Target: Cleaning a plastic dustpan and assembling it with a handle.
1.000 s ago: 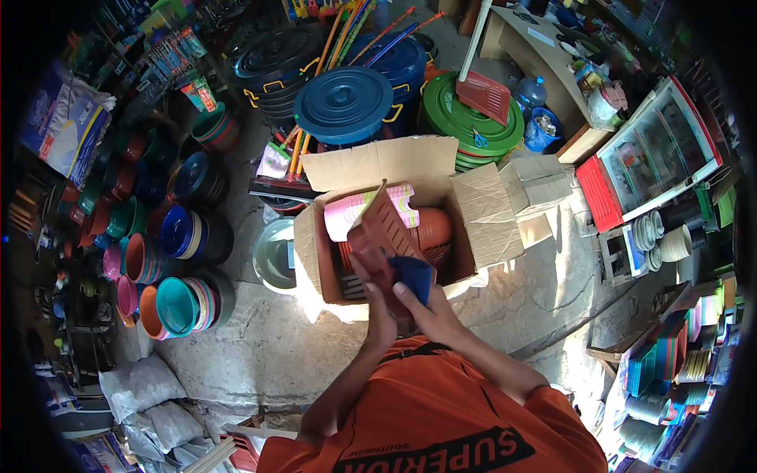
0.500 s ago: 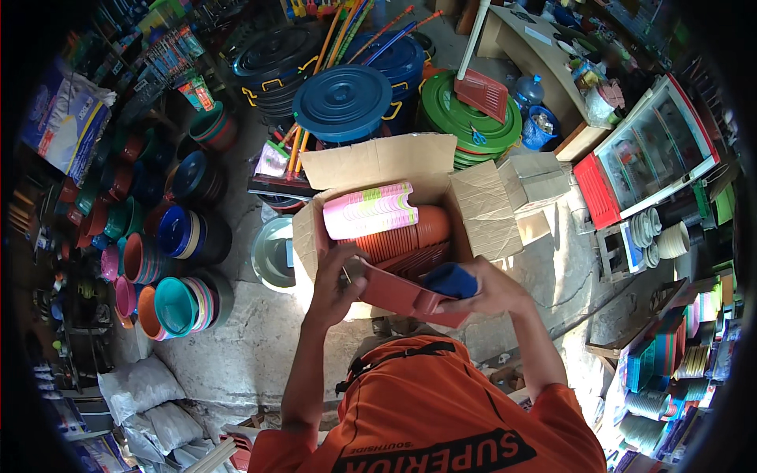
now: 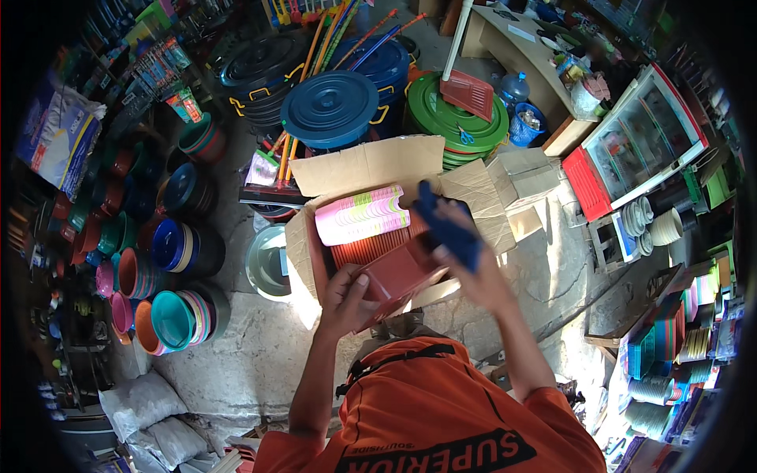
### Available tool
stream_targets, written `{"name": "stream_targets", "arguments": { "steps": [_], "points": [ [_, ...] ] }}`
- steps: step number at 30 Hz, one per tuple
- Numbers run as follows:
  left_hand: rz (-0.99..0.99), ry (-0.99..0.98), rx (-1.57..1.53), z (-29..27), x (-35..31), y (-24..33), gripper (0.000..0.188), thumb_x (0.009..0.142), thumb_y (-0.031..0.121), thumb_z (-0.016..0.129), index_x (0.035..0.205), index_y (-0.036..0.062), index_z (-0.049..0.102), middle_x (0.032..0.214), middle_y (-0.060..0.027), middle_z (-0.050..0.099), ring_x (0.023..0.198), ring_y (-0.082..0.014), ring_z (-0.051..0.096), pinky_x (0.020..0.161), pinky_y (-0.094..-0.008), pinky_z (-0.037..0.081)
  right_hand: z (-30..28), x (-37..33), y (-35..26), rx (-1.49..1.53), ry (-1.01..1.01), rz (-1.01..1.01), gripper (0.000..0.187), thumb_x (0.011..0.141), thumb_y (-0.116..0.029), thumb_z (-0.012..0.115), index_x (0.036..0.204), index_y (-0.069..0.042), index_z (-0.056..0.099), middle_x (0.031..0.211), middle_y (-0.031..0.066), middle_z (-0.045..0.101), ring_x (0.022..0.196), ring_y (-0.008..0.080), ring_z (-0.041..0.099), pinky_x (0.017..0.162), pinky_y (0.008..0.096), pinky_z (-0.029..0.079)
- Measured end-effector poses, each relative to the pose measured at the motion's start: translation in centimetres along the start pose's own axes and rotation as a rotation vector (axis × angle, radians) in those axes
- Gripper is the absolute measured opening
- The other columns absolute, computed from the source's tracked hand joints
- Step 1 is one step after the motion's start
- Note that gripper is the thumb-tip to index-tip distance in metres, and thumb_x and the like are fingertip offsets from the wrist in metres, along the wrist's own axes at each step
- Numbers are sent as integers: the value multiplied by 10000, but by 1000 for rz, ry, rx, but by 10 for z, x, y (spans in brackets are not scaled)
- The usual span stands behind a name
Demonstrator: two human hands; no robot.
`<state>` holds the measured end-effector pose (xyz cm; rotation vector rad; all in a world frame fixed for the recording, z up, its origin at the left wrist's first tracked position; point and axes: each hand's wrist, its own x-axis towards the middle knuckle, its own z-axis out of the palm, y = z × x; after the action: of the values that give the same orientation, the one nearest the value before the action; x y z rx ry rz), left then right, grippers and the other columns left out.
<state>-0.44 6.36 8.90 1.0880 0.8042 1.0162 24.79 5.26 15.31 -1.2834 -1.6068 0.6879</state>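
Since the earlier frame, the right hand (image 3: 479, 280) with the dark blue cloth (image 3: 443, 227) has moved farther, and the red-brown plastic pan (image 3: 398, 276) has turned. The left hand (image 3: 347, 298) grips the pan's left end; the right is closed on the cloth. The pan is over the near side of the cardboard box (image 3: 371, 165). Work on it seems unfinished; pink (image 3: 359, 217) and orange-red stacks (image 3: 369, 251) lie inside the box. Its surface looks smooth, slightly shiny; remaining dirt I cannot tell.
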Motion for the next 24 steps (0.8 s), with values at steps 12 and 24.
{"name": "stream_targets", "arguments": {
  "steps": [12,24],
  "points": [
    [25,164,-174,24,-5,-20,285,1032,220,513,1231,21,552,1090,-49,631,957,-105,595,833,-265,496,57,-15,-24,-215,-119,-131,625,829,-217,678,1408,-55,508,1508,111,439,1402,332,380,1172,501,251],
    [176,85,-45,26,-10,-21,293,1016,98,483,1286,-11,517,1186,-74,615,1068,-130,586,920,-307,484,63,-46,-12,-351,-84,-315,810,698,-183,712,1451,-60,442,1534,190,365,1433,378,325,1184,568,206]
  ]
}}
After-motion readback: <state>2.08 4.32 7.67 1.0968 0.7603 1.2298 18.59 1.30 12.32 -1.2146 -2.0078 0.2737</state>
